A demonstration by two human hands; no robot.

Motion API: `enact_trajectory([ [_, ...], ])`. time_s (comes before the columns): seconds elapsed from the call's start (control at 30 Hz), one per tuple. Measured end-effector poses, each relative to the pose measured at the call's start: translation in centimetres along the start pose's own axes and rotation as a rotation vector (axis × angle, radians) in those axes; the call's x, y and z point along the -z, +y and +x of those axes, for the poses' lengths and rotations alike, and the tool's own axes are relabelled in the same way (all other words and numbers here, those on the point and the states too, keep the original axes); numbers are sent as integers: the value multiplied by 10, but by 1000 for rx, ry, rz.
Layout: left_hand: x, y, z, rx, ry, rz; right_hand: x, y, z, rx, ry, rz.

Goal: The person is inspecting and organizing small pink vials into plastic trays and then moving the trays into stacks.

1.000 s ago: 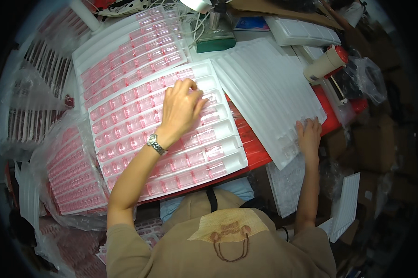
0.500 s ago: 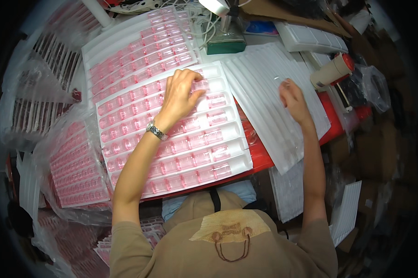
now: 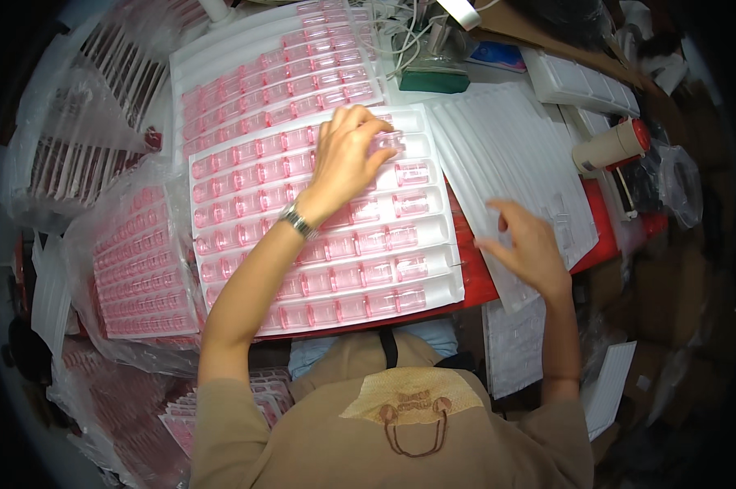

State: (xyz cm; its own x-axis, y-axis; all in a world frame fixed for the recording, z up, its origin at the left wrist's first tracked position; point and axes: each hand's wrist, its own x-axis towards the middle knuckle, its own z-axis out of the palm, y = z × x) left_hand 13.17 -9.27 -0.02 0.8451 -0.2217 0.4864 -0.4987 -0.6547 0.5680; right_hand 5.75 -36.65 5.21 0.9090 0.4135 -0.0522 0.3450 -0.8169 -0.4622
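A white slotted tray (image 3: 438, 213) lies in front of me on a red table, its rows filled with several small pink clear plastic pieces. My left hand (image 3: 345, 160), with a watch on the wrist, reaches over the tray. Its fingertips are closed round one pink piece (image 3: 387, 142) in the second row from the back. My right hand (image 3: 528, 244) hovers with fingers spread over the near edge of a stack of white ribbed sheets (image 3: 506, 147) to the right of the tray. I see nothing in it.
A second filled tray (image 3: 262, 77) lies behind the first. Plastic bags of pink pieces (image 3: 140, 269) pile up at the left. A green box (image 3: 433, 80), a white roll with a red end (image 3: 612, 147) and cardboard boxes (image 3: 669, 277) sit at the back and right.
My left hand has slid right along the tray and closed on a pink piece. My right hand has lifted off the white stack and come back toward me.
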Motion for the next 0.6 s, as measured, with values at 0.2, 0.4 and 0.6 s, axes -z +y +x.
enact_trajectory([
  [0.2, -28, -4, 26, -90, -75, 142, -54, 14, -53, 34, -147, -211],
  [0.4, -9, -31, 29, -13, -154, 277, -64, 12, -41, 210, 55, -189],
  [0.6, -9, -10, 18, -2, -40, -80, -35, 25, 4, -27, 334, 964],
])
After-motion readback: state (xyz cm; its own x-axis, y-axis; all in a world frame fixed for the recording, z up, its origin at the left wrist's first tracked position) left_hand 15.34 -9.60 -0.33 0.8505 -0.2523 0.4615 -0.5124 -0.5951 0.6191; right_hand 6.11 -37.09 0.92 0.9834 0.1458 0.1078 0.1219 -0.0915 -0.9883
